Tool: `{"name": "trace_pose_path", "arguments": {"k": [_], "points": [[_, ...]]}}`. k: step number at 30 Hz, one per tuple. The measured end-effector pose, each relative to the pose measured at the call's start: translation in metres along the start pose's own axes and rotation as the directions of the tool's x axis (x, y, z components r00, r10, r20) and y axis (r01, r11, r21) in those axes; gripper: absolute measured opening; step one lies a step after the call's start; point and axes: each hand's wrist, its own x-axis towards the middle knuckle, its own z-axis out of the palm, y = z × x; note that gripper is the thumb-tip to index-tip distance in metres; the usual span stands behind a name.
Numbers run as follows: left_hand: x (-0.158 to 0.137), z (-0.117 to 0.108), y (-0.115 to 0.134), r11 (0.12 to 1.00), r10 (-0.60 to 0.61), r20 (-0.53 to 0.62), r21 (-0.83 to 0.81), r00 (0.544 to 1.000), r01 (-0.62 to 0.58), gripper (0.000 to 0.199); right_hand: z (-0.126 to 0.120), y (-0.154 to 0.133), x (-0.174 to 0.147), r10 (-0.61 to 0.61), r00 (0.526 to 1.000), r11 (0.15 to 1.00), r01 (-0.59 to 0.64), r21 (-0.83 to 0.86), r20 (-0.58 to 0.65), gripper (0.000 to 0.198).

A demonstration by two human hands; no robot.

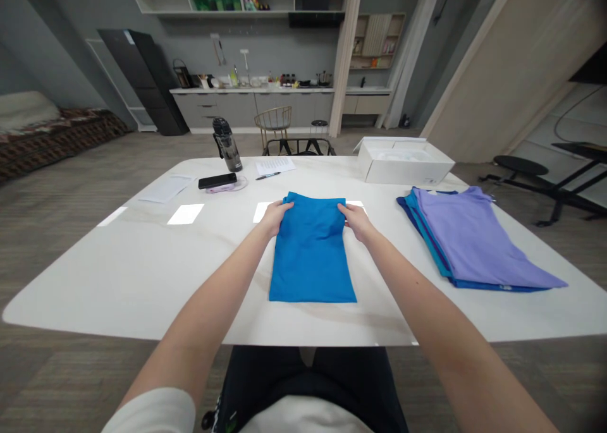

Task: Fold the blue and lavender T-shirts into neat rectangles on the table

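Note:
A blue folded garment (313,256), probably a shirt, lies in front of me on the white table (190,275). My left hand (276,217) pinches its far left corner. At the far right corner, my right hand (355,221) grips the cloth between thumb and fingers. The far edge is a little raised and creased, while the near edge lies flat on the table. To the right is a stack of garments, with a lavender one (478,237) on top and blue, teal and purple layers showing beneath it.
A white open box (403,164) stands at the back right. Toward the back left are a dark water bottle (227,145), a black phone (217,181), a pen (268,176) and paper sheets (165,188). Behind the table stands a wire-backed chair (274,120).

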Motion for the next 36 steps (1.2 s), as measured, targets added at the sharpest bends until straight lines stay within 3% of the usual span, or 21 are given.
{"name": "trace_pose_path", "arguments": {"k": [3,5,9,14,19,21,24,26,28,31,33,36], "points": [[-0.001,0.016,0.004,0.944,0.291,-0.019,0.170,0.957,-0.283,0.024,-0.018,-0.004,-0.013,-0.152,0.988,0.988,0.153,0.035,-0.038,0.047],[-0.002,0.031,0.008,0.886,0.399,0.013,0.252,0.917,-0.389,0.019,-0.034,-0.007,-0.024,-0.231,0.969,0.971,0.234,0.037,-0.085,0.047],[-0.010,0.075,0.016,0.800,0.487,0.171,0.307,0.857,-0.516,0.017,-0.074,-0.009,-0.057,-0.347,0.921,0.936,0.352,-0.001,-0.177,0.044],[-0.032,0.155,0.017,0.728,0.523,0.436,0.219,0.732,-0.650,0.016,-0.141,0.001,-0.110,-0.409,0.839,0.908,0.411,-0.074,-0.358,0.040],[-0.060,0.247,0.008,0.773,0.467,0.639,0.040,0.611,-0.633,0.022,-0.210,0.013,-0.154,-0.420,0.701,0.896,0.420,-0.143,-0.577,0.038],[-0.076,0.282,0.006,0.812,0.435,0.686,-0.019,0.584,-0.583,0.022,-0.237,0.011,-0.170,-0.429,0.628,0.889,0.422,-0.178,-0.650,0.039],[-0.103,0.330,0.010,0.926,0.301,0.707,-0.058,0.639,-0.372,0.026,-0.285,-0.001,-0.188,-0.467,0.505,0.861,0.445,-0.245,-0.726,0.040],[-0.119,0.357,0.015,0.978,0.195,0.709,-0.084,0.678,-0.193,0.030,-0.322,-0.017,-0.193,-0.495,0.449,0.845,0.449,-0.291,-0.744,0.040],[-0.127,0.380,0.021,0.990,0.132,0.720,-0.126,0.682,-0.059,0.030,-0.361,-0.034,-0.188,-0.509,0.457,0.844,0.430,-0.320,-0.729,0.040],[-0.119,0.408,0.017,0.983,0.073,0.725,-0.169,0.685,0.074,0.024,-0.409,-0.051,-0.157,-0.512,0.560,0.857,0.379,-0.348,-0.651,0.041],[-0.103,0.420,0.000,0.975,0.007,0.698,-0.163,0.716,0.149,0.023,-0.427,-0.049,-0.127,-0.495,0.645,0.868,0.344,-0.357,-0.582,0.043],[-0.076,0.426,-0.041,0.970,-0.105,0.602,-0.115,0.791,0.216,0.027,-0.434,-0.027,-0.089,-0.483,0.713,0.863,0.293,-0.411,-0.508,0.046]]}}
